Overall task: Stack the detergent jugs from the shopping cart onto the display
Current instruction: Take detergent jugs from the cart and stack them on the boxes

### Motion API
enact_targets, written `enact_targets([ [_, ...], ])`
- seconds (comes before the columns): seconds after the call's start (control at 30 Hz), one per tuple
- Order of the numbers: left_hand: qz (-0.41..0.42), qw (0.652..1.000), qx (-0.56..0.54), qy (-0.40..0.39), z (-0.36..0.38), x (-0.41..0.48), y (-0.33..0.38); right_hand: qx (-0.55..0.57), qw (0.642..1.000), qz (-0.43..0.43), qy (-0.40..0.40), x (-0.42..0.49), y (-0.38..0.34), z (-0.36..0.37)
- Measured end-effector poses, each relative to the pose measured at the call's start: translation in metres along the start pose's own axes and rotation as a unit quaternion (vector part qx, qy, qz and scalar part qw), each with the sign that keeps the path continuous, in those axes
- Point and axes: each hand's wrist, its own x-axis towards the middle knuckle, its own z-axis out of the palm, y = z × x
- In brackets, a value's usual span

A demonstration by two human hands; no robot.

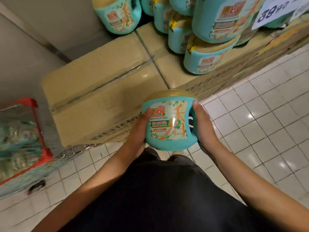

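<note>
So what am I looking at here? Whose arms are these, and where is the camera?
No machine here: these are a person's bare arms, filmed by a camera worn on the head and looking down. The left hand and right hand grip a teal detergent jug by its sides, above a tiled floor. Ahead, cardboard boxes form the display, with more jugs stacked on them beside a price sign. At the left stands a red-trimmed shopping cart, blurred, seemingly loaded with others.
</note>
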Motion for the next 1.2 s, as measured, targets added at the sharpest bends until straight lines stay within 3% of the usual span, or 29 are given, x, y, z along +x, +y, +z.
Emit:
enact_targets([
  [0.23, 0.037, 0.998, -0.029, 0.038, -0.044, 0.022, 0.039, -0.063, 0.993, -0.022, -0.095, 0.053, -0.046, 0.053],
  [0.43, 0.058, 0.997, -0.023, 0.042, -0.067, 0.057, 0.080, -0.119, 0.984, -0.055, -0.117, 0.101, -0.080, 0.081],
  [0.7, 0.139, 0.989, 0.049, -0.008, -0.085, 0.109, 0.134, -0.109, 0.983, -0.108, -0.097, 0.147, -0.116, 0.091],
  [0.97, 0.185, 0.969, 0.164, 0.014, -0.086, 0.143, 0.134, -0.218, 0.939, -0.210, -0.166, 0.185, -0.141, 0.075],
  [1.2, 0.197, 0.957, 0.205, 0.051, -0.076, 0.158, 0.138, -0.194, 0.950, -0.231, -0.081, 0.199, -0.118, 0.079],
])
